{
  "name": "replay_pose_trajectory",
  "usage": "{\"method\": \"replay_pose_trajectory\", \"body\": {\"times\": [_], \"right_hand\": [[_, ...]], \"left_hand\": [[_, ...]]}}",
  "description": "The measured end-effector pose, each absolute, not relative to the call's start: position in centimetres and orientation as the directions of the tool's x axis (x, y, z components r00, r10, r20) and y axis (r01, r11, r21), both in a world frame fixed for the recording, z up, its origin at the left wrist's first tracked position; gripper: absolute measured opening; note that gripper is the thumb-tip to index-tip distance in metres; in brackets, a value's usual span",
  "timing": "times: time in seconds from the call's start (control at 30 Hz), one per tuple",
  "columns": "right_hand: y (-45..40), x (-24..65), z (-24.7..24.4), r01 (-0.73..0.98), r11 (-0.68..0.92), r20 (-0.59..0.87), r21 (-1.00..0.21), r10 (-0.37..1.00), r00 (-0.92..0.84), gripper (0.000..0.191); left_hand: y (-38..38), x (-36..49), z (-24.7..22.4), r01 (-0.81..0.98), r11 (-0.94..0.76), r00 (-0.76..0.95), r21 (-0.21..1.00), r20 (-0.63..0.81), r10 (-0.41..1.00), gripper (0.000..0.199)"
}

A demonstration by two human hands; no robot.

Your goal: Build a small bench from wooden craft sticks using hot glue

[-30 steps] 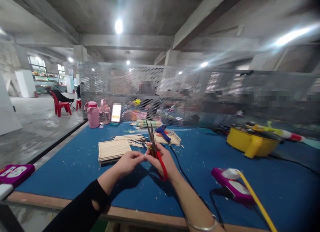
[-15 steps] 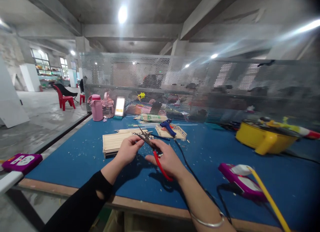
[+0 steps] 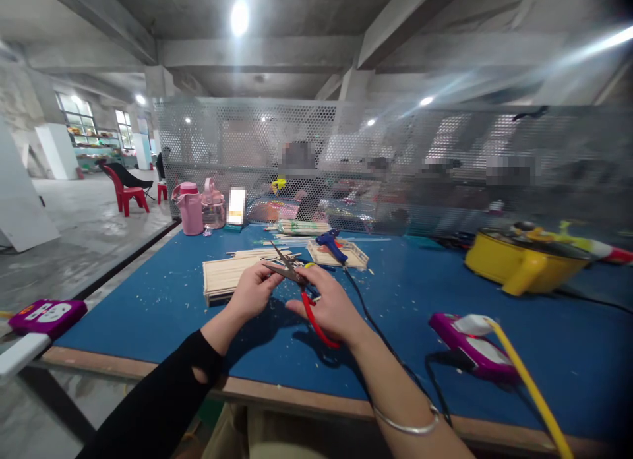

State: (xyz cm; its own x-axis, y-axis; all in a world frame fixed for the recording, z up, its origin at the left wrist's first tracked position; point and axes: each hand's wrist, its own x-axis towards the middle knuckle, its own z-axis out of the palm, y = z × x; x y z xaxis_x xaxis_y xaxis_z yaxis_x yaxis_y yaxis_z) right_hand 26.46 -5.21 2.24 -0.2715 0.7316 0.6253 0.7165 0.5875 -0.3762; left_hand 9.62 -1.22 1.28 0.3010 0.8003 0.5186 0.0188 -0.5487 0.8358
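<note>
My right hand [image 3: 329,304] is closed on red-handled scissors [image 3: 312,317], their blades parted and pointing up and left. At the lower blade, my left hand [image 3: 254,289] is closed in a pinch; what it holds is too small to make out. Just left of and behind my left hand lies a flat piece made of wooden sticks [image 3: 222,276]. Loose sticks [image 3: 247,253] lie behind it. A blue glue gun [image 3: 332,246] rests on a small wooden stick tray [image 3: 357,258] beyond my right hand.
Pink jug [image 3: 190,210], pink bottle [image 3: 213,207] and lit phone [image 3: 236,207] stand at the back left of the blue table [image 3: 163,327]. Yellow pot [image 3: 524,261] and purple power strip [image 3: 475,350] are on the right. A black cord runs beside my right arm. Mesh panel [image 3: 237,136] behind.
The scissor blades have opened wider. Both hands stay in nearly the same place, while the whole view has shifted slightly.
</note>
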Motion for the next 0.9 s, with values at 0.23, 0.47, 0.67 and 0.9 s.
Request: {"method": "replay_pose_trajectory", "body": {"times": [0.23, 0.47, 0.67, 0.9], "right_hand": [[-5.08, 26.46, 1.98, 0.71, 0.589, 0.61, -0.387, 0.741, -0.282, 0.055], [-5.18, 26.38, 2.28, 0.727, 0.574, 0.588, -0.377, 0.755, -0.291, 0.051], [-5.11, 26.2, 2.12, 0.717, 0.575, 0.591, -0.394, 0.756, -0.281, 0.037], [-4.47, 26.59, 1.5, 0.744, 0.565, 0.604, -0.357, 0.747, -0.277, 0.041]], "left_hand": [[-1.4, 9.57, 1.55, 0.015, -0.575, 0.284, 0.818, 0.548, 0.787, 0.018], [-1.28, 9.52, 1.35, 0.039, -0.587, 0.274, 0.808, 0.557, 0.784, 0.018], [-1.49, 9.54, 1.52, 0.021, -0.568, 0.296, 0.823, 0.537, 0.79, 0.019], [-0.93, 9.4, 1.05, 0.071, -0.552, 0.242, 0.831, 0.523, 0.817, 0.017]]}}
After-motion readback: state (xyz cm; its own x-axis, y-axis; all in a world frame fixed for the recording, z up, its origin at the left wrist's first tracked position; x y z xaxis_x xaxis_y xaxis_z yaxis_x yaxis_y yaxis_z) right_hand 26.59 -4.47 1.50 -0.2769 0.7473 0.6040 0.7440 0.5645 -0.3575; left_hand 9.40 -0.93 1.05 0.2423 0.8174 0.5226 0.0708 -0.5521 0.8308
